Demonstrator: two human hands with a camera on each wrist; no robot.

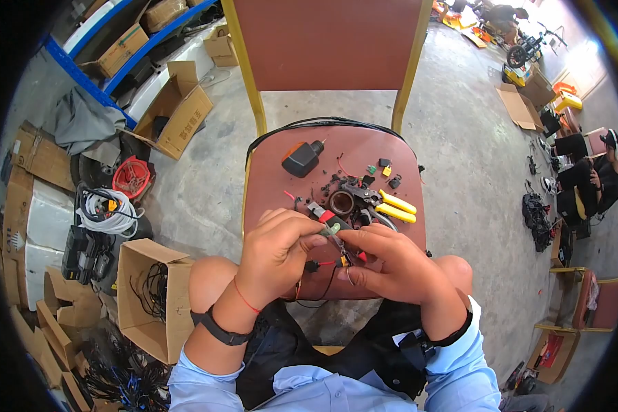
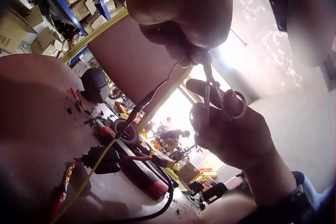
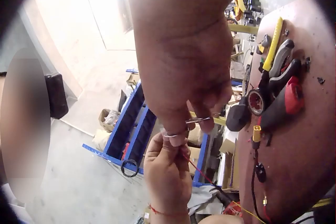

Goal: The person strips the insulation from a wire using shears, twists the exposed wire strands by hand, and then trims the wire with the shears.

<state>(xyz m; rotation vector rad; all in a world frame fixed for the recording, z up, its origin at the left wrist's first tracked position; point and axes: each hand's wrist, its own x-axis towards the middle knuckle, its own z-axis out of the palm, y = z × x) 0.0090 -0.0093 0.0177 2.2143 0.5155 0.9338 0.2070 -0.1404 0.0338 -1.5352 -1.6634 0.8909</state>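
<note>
My left hand [image 1: 275,247] pinches the end of a thin wire [image 2: 152,95] between thumb and fingertips above the chair seat [image 1: 271,185]. A small greenish piece [image 1: 334,229] shows by those fingertips. My right hand [image 1: 398,257] holds small scissors [image 2: 209,85], fingers through the ring handles, the blades right at the left fingertips. Below the hands, a yellow connector [image 3: 256,133] on a black cable lies on the seat. Beside it is a red-and-black tool handle [image 3: 283,103].
On the seat lie a roll of tape [image 1: 341,202], yellow-handled pliers [image 1: 397,206], a black and orange lamp [image 1: 302,159] and several small connectors. An open carton [image 1: 154,295] with cables stands at the left. A seated person [image 1: 594,175] is at the right.
</note>
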